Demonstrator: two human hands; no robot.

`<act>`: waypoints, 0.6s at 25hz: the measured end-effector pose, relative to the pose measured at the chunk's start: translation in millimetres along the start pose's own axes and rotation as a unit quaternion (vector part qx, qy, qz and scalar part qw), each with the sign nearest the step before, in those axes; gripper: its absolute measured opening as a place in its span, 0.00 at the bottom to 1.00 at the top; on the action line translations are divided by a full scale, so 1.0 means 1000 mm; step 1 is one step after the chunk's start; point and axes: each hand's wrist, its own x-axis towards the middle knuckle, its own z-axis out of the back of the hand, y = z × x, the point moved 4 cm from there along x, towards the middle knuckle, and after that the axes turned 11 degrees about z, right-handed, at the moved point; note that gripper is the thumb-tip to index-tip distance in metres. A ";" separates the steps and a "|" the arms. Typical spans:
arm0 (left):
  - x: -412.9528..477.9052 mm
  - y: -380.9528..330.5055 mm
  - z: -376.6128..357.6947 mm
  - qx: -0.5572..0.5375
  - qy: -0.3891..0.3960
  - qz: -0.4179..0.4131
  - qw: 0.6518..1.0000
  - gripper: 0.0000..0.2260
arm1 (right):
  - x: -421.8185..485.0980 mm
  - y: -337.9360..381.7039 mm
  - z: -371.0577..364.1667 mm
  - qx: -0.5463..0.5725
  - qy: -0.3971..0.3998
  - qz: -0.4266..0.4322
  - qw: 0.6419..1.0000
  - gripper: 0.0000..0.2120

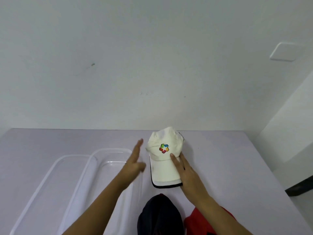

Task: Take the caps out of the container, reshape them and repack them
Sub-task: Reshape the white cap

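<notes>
A white cap [163, 158] with a colourful logo and black-edged brim lies on the pale purple table [228, 167], brim pointing towards me. My right hand [183, 168] lies flat on the brim's right side, fingertips touching the crown's base. My left hand [135, 161] hovers open, fingers spread, just left of the cap, above the clear plastic container [101, 160]. A dark navy cap [160, 216] sits at the near edge. A red cap [199, 223] lies to its right, partly hidden under my right forearm.
A clear lid or second tray [50, 175] lies left of the container. A white wall rises behind the table's far edge. The table's right edge runs diagonally, with a dark object [299, 189] beyond it.
</notes>
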 end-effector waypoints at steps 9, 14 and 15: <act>0.017 -0.062 0.011 0.188 0.001 -0.026 0.982 0.09 | 0.005 0.016 -0.004 -0.051 0.011 0.038 0.998 0.56; 0.010 -0.074 0.011 0.133 -0.004 -0.078 0.988 0.07 | 0.005 0.009 -0.005 0.066 -0.004 0.038 0.997 0.50; 0.009 -0.078 0.014 0.126 0.000 -0.077 0.989 0.07 | 0.005 0.002 -0.002 0.135 -0.029 -0.026 0.990 0.46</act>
